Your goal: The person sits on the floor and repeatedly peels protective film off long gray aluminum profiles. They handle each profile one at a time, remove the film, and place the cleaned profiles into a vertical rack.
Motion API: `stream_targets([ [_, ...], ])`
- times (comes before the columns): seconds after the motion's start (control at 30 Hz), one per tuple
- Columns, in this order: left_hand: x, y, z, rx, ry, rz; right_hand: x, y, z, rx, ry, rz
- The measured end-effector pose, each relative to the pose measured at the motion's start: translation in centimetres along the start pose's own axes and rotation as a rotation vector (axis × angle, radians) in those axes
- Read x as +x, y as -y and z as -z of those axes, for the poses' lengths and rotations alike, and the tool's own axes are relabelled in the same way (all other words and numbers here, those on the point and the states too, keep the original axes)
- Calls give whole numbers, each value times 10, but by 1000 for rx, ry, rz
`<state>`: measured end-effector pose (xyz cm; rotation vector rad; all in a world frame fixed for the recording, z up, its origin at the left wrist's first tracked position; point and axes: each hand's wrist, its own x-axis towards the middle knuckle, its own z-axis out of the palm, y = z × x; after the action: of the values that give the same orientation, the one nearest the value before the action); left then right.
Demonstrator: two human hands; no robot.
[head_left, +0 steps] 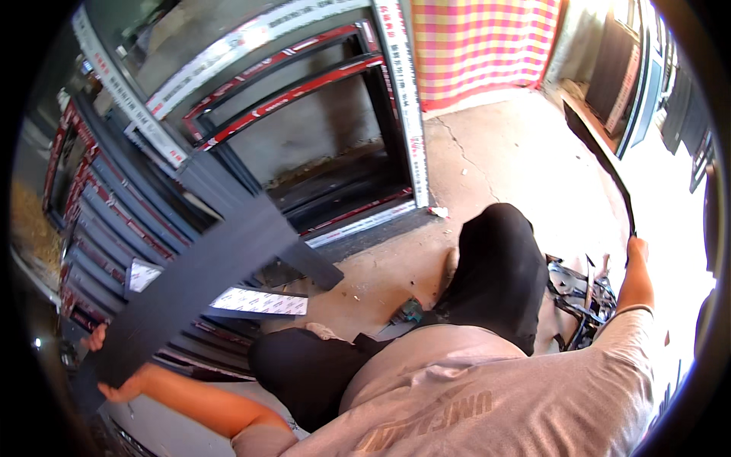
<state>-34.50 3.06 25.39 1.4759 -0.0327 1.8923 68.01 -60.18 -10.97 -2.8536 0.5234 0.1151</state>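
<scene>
My left hand [126,383] is closed around the lower end of a long, flat dark grey strip [205,263]. Its fingers show at the strip's far edge and its thumb at the near edge. The strip slants up and right, in front of stacked frame pieces. Out to the right, my right hand [638,250] grips the near end of a long, thin black strip [609,164], which bows away toward the doorway. Part of that hand's grip is hidden. A dark green tool [409,311] lies on the floor between my legs.
A large frame [418,152] with white and red tape stands ahead left. Dark grey frame profiles [129,217] are stacked at left. A white-patterned strip [263,301] lies below the held one. Black scraps [582,297] lie right of my knee. A checked curtain [483,49] hangs behind.
</scene>
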Motion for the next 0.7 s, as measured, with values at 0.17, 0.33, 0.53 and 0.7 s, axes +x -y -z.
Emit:
stream_targets([
  [0.17,-30,71,-97,203,-222,152,-53,-196,72,-743,171,-61],
  [0.33,-53,148,-134,111,-81,283,-109,-242,40,-614,227,-118],
  [0.53,-93,204,-147,-44,-28,470,-119,-255,65,-707,386,305],
  [0.7,-150,246,-147,291,-187,641,-96,-229,60,-521,123,-134],
])
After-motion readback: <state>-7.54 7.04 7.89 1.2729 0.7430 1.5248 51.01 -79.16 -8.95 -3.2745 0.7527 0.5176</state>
